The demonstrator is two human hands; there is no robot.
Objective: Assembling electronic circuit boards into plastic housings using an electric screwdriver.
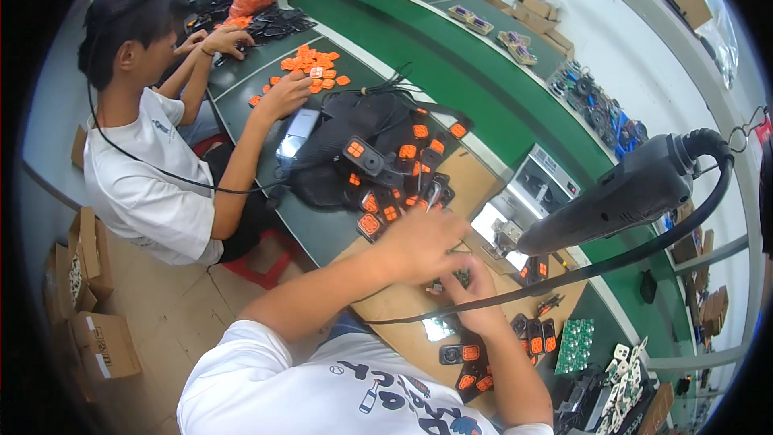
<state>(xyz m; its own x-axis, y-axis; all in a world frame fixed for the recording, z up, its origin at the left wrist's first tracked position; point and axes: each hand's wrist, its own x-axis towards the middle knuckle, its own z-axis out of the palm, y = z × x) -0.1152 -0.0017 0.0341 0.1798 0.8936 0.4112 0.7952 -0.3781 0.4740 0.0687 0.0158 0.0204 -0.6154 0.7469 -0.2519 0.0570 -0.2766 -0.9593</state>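
Observation:
My left hand [423, 246] is over the board, its fingers curled beside the heap of black parts. A thin silver tip [433, 193] shows just beyond the knuckles, but I cannot make out what the fingers grip. My right hand [477, 300] is closed, thumb and fingers round a small green circuit board [461, 278], mostly covered by the hand. Both hands nearly meet above a tan work board [390, 302]. Black casings with orange pads [392, 213] lie piled past my left hand, and more black-and-orange casings [459, 354] lie near my right forearm.
A black corded power tool [612, 193] hangs at right, its cable crossing above my right hand. Beyond stands a white box-shaped device [543, 185]. A green circuit panel [575, 346] lies at lower right. At left, a co-worker [153, 169] reaches toward orange pads [310, 60].

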